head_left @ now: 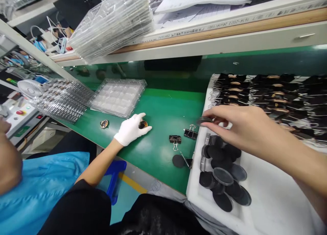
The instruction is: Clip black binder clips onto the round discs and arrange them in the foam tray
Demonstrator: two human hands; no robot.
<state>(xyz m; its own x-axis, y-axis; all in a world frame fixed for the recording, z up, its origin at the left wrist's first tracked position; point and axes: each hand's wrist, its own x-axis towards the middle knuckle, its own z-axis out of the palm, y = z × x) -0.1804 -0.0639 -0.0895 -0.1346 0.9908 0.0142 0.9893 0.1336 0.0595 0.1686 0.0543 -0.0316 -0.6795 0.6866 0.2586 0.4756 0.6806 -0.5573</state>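
My left hand (pixel 129 129), in a white glove, is closed around a small round gold-and-black watch case (pixel 143 124) at the green tabletop. Thumb and forefinger sit on either side of it. Above the near edge of a white foam tray (pixel 195 173), my bare right hand (pixel 230 121) pinches a dark round disc (pixel 204 120) edge-on between thumb and fingertips. Several black and clear-faced discs (pixel 222 177) lie heaped in the tray below it. Two black binder clips (pixel 175 139) and a black disc (pixel 178 161) rest on the table between my hands.
Another watch case (pixel 104 124) lies left, near a clear plastic tray (pixel 117 97) and stacked trays (pixel 62 98). Rows of clipped black pieces (pixel 233 90) fill the foam tray's far part. A shelf (pixel 178 47) overhangs the back. A person in blue (pixel 46 180) sits close at left.
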